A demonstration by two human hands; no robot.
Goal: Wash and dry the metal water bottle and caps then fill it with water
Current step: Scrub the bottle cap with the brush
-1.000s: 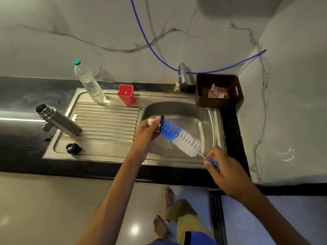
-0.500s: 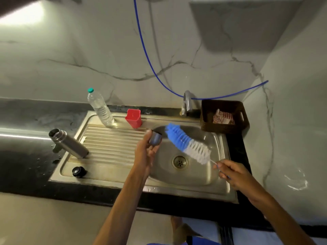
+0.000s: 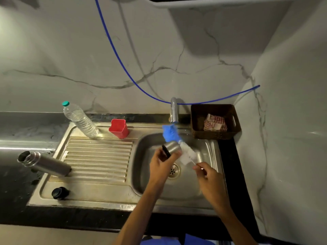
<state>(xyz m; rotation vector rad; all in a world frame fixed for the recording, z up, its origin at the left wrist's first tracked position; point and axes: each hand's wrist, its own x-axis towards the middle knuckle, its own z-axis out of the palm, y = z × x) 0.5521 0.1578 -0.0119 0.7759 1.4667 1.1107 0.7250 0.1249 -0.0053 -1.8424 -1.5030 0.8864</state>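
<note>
My left hand (image 3: 161, 164) grips a small metal cup cap (image 3: 172, 147) over the sink basin (image 3: 208, 151). My right hand (image 3: 208, 175) pinches the thin handle of a blue and white bottle brush (image 3: 170, 133), whose blue tip points up toward the tap (image 3: 174, 110) just behind the cap. The open metal water bottle (image 3: 46, 164) lies on its side at the left edge of the drainboard (image 3: 99, 156). A black inner cap (image 3: 59, 193) sits on the sink's front left corner.
A clear plastic bottle (image 3: 80, 120) with a green lid and a red holder (image 3: 118, 129) stand at the back of the drainboard. A brown basket (image 3: 215, 121) with a checked cloth sits right of the tap. A blue hose (image 3: 123, 68) hangs along the marble wall.
The brush came out of the metal cap and its tip swung up toward the tap. My left hand moved the cap right, over the basin. My head tilted up.
</note>
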